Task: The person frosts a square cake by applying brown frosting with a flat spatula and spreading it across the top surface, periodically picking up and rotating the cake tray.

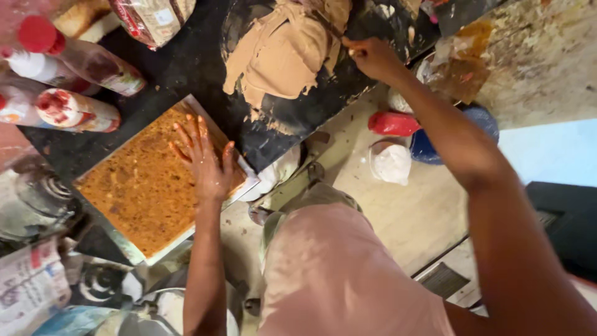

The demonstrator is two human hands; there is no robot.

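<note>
Left hand [208, 163] lies flat, fingers spread, on the orange-brown speckled square tile [146, 186]; keep that pressure even. Right hand [372, 57], fingers closed on a thin tool, works the tan putty mound [283, 50] on the black desk [186, 62]; take small scoops.

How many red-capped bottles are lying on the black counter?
3, all at upper left: one topmost, one beneath it at the left edge, one lowest, near the orange slab. Others may lie beyond the frame.

My left hand [208, 163] lies flat, fingers spread, on the right edge of an orange-brown speckled tile [146, 183], lying tilted at near left. Far right, a tan paste mound [283, 50] meets my right hand [372, 57].
</note>
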